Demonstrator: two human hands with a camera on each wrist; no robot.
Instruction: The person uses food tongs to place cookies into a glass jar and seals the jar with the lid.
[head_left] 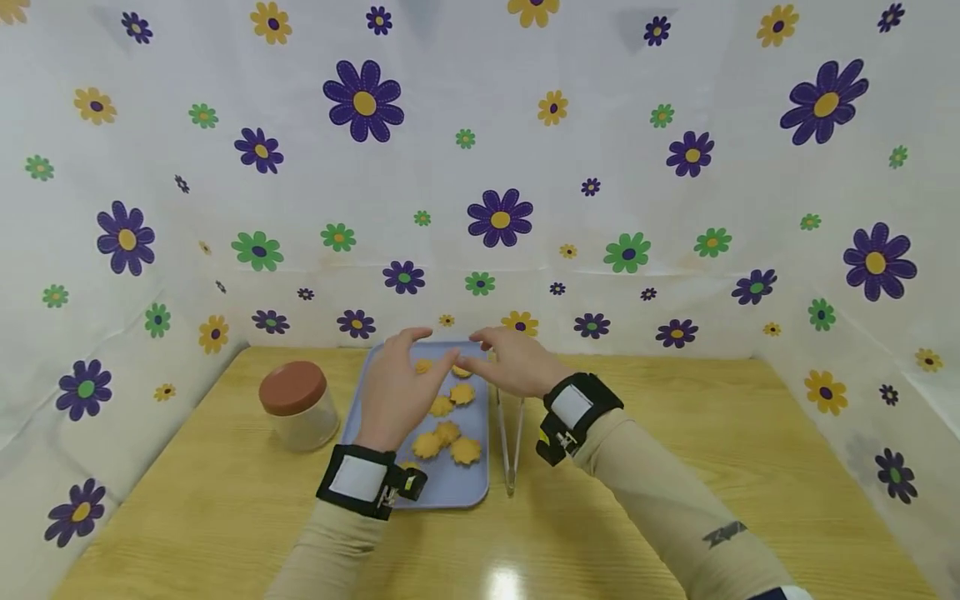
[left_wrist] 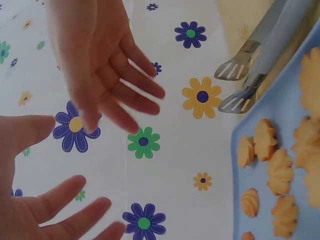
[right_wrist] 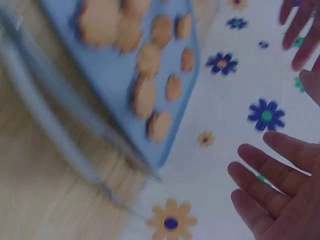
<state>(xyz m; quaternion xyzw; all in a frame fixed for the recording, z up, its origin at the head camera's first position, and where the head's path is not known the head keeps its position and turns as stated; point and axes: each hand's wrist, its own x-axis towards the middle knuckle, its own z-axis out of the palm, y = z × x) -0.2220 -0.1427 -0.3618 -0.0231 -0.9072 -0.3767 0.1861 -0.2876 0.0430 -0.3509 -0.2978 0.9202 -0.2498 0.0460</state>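
My left hand hovers over the tray of cookies with its fingers loosely bent. Opposite it, my right hand is held above the tray's far right side, palm turned inward. Neither hand holds anything; their fingertips come close together in the head view. Between the hands in the left wrist view lies only air, with the left hand low and the right hand above. Several yellow scalloped cookies lie on the blue tray. Metal tongs rest on the table beside the tray's right edge, tips pointing away.
A clear jar with a reddish-brown lid stands left of the tray. The wooden table ends against a white flowered cloth at the back and both sides.
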